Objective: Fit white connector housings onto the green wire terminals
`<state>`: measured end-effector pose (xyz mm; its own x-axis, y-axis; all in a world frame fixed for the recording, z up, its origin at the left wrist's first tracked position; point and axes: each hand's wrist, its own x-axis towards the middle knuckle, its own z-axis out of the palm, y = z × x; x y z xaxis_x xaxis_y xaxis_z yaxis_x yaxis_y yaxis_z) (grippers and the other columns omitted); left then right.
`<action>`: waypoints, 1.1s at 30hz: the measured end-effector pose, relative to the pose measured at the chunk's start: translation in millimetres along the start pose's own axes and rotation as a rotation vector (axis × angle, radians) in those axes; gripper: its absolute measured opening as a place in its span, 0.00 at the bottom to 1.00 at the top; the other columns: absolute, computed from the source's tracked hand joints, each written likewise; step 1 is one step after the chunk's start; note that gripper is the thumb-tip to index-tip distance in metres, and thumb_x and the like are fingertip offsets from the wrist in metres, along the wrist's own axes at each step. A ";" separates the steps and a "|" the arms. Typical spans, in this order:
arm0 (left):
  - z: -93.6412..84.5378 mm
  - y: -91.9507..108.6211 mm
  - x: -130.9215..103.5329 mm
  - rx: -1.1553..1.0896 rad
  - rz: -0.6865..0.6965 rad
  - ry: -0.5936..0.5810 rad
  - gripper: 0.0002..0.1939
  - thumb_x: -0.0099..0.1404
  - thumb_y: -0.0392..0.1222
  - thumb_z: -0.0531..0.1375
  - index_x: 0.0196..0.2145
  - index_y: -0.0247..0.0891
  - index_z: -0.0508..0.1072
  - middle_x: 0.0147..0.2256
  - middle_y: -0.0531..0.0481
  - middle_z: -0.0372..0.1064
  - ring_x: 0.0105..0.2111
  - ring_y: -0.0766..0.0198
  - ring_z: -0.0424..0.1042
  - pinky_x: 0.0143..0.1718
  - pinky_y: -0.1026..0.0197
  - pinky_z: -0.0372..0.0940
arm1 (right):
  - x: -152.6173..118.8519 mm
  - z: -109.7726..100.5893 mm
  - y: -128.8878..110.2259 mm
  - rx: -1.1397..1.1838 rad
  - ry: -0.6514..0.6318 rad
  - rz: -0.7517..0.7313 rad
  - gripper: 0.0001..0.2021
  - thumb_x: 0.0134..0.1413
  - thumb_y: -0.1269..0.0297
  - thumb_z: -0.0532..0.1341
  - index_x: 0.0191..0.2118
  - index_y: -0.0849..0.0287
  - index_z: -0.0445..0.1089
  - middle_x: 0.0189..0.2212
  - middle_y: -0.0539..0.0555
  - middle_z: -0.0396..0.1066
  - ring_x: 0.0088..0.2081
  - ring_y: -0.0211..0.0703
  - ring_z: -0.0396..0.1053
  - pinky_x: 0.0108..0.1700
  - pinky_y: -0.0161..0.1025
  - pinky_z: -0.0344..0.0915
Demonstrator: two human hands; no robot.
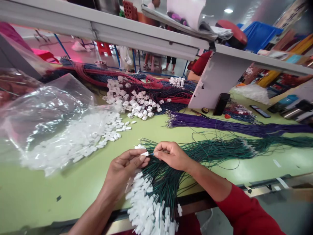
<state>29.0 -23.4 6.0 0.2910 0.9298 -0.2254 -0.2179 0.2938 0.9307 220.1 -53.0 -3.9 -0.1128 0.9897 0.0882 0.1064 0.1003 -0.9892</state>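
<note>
The left hand (127, 165) pinches a white connector (145, 153) between thumb and fingers, just above the left end of the green wire bundle (215, 151). Just beside it, the right hand (172, 155) clamps a thin wire (151, 154); whether that is seated, I cannot tell. White housings (146, 212) cluster on the bundle's near side. Left of the bundle, loose white pieces (107, 133) spill by a clear bag (46, 104); beyond it lie purple wires (220, 125).
</note>
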 end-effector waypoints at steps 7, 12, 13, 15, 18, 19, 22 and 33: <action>-2.6 -0.2 -0.9 -0.008 -0.003 -0.029 0.25 0.39 0.47 0.80 0.34 0.34 0.82 0.30 0.42 0.81 0.29 0.65 0.80 0.34 0.71 0.74 | -1.7 -7.1 -3.7 -0.034 0.031 0.032 0.13 0.52 0.55 0.62 0.30 0.61 0.69 0.21 0.44 0.59 0.23 0.31 0.51 0.26 0.33 0.49; 1.0 1.5 -2.0 -0.019 -0.001 -0.044 0.24 0.39 0.46 0.80 0.33 0.34 0.82 0.29 0.43 0.81 0.29 0.65 0.80 0.34 0.71 0.74 | -3.6 -4.1 -4.6 -0.110 0.034 0.012 0.11 0.54 0.57 0.61 0.31 0.61 0.69 0.23 0.46 0.61 0.24 0.32 0.53 0.27 0.32 0.50; 1.2 1.4 -1.9 -0.017 0.001 -0.051 0.24 0.39 0.46 0.80 0.33 0.35 0.82 0.29 0.44 0.81 0.29 0.65 0.80 0.35 0.71 0.74 | -3.8 -3.4 -4.7 -0.125 0.034 0.001 0.11 0.55 0.57 0.61 0.31 0.61 0.69 0.24 0.46 0.62 0.25 0.32 0.54 0.27 0.32 0.51; 1.2 0.4 -1.8 -0.010 0.008 -0.063 0.22 0.41 0.46 0.79 0.34 0.35 0.82 0.29 0.44 0.81 0.30 0.64 0.80 0.36 0.71 0.74 | -4.1 -1.9 -4.5 -0.133 0.024 0.000 0.11 0.56 0.58 0.61 0.31 0.61 0.69 0.24 0.46 0.63 0.25 0.33 0.54 0.27 0.32 0.51; 0.8 -2.6 -2.1 0.024 0.047 -0.069 0.20 0.43 0.46 0.79 0.33 0.35 0.82 0.29 0.45 0.81 0.30 0.65 0.80 0.36 0.70 0.73 | -3.9 1.3 -2.3 -0.075 -0.024 0.032 0.12 0.56 0.56 0.62 0.31 0.60 0.68 0.22 0.45 0.60 0.24 0.32 0.53 0.26 0.32 0.50; 0.7 -3.7 -2.4 0.042 0.062 -0.071 0.20 0.44 0.46 0.78 0.33 0.35 0.83 0.29 0.45 0.81 0.30 0.65 0.79 0.35 0.70 0.73 | -3.7 2.7 -1.4 -0.056 -0.033 0.029 0.12 0.56 0.55 0.62 0.31 0.60 0.68 0.22 0.45 0.60 0.24 0.32 0.52 0.26 0.32 0.51; 1.1 -5.5 -3.0 0.086 0.074 -0.093 0.19 0.44 0.45 0.78 0.33 0.35 0.83 0.28 0.45 0.81 0.28 0.65 0.78 0.33 0.71 0.72 | -3.6 6.4 0.7 -0.042 -0.026 -0.005 0.12 0.55 0.56 0.63 0.31 0.60 0.68 0.22 0.44 0.59 0.24 0.32 0.52 0.27 0.32 0.52; -0.3 -5.6 -2.5 0.100 0.068 -0.081 0.19 0.42 0.47 0.79 0.32 0.37 0.83 0.28 0.46 0.80 0.28 0.65 0.78 0.34 0.70 0.72 | -6.6 5.5 1.5 -0.141 0.001 -0.045 0.06 0.54 0.64 0.62 0.30 0.61 0.70 0.23 0.45 0.64 0.24 0.32 0.57 0.26 0.31 0.54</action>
<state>29.2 -27.3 1.3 0.3534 0.9248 -0.1408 -0.1471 0.2035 0.9680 215.6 -60.0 -6.6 -0.1200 0.9840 0.1321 0.2390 0.1577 -0.9581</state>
